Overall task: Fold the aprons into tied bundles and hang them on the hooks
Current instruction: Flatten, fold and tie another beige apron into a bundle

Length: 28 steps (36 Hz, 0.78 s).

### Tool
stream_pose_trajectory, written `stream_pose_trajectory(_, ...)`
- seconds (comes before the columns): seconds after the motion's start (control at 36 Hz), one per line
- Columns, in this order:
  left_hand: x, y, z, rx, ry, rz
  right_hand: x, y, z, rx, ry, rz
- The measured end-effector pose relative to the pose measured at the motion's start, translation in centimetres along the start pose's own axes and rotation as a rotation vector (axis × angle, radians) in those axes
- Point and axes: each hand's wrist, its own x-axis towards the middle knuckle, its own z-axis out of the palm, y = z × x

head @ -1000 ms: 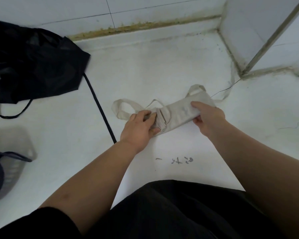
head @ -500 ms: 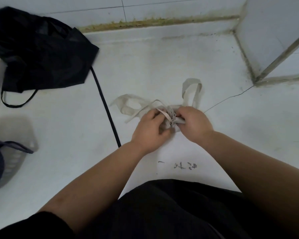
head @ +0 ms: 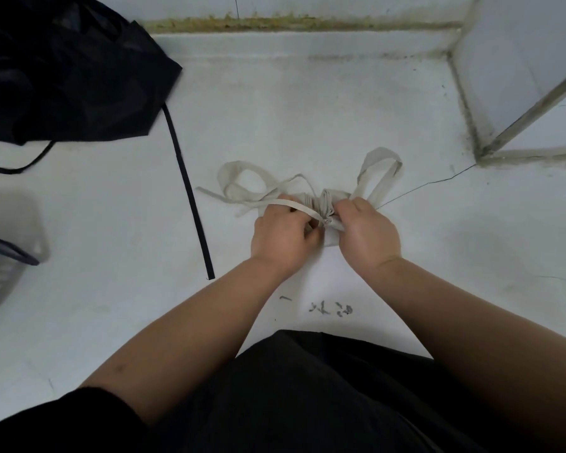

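Head view. The beige apron (head: 328,204) lies on the white floor (head: 307,109) just above the middle of the frame, folded into a compact, pleated bundle. One wide strap loop (head: 381,171) rises from its right end; a second loop (head: 239,179) and loose tie ends lie flat to the left of it.

The left hand (head: 283,237) holds the left end of the bundle, fingers curled inward. A narrow tie (head: 296,206) runs across the knuckles to the bundle's gathered centre. The right hand (head: 368,232) grips the right end, fingers curled down and clamped on the cloth. The two hands sit close together, with the bundle between them.

A black apron (head: 69,76) lies crumpled in the upper left of the frame, well apart from the bundle. Its black strap (head: 190,197) extends diagonally down toward the centre. A grey basket (head: 0,266) shows partly at the left edge, blurred. Dark marks (head: 330,308) sit on the floor below the hands. A thin crack (head: 428,183) runs right from the bundle toward the wall corner.
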Motion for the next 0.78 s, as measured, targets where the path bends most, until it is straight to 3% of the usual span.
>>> stream_pose_trajectory(0.08,0.3,0.1,-0.4,-0.260,-0.016,-0.118,0.9,0.0,-0.6,-0.054,-0.111,-0.010)
stream_pose_trajectory(0.17,0.3,0.5,-1.5,-0.634,-0.028,-0.231,1.7,0.7,-1.4,0.097,-0.179,-0.057)
stream_pose_trajectory(0.25,0.4,0.5,-2.5,-0.802,-0.036,-0.339,2.0,1.0,-2.2,0.222,-0.271,-0.091)
stream_pose_trajectory(0.42,0.2,0.6,-3.1,-0.923,-0.062,-0.371,2.3,-0.5,-2.3,0.502,-0.332,-0.090)
stream_pose_trajectory(0.56,-0.3,0.5,-3.8,-0.931,-0.064,-0.367,2.9,-0.9,-1.8,0.539,-0.352,-0.053)
stream_pose_trajectory(0.69,-0.2,0.5,-3.6,-0.904,-0.044,-0.352,3.3,-0.6,-2.8,1.044,-0.334,0.196)
stream_pose_trajectory(0.78,0.2,0.7,-3.2,-0.854,-0.019,-0.352,3.2,-0.5,-2.8,1.128,-0.420,0.117)
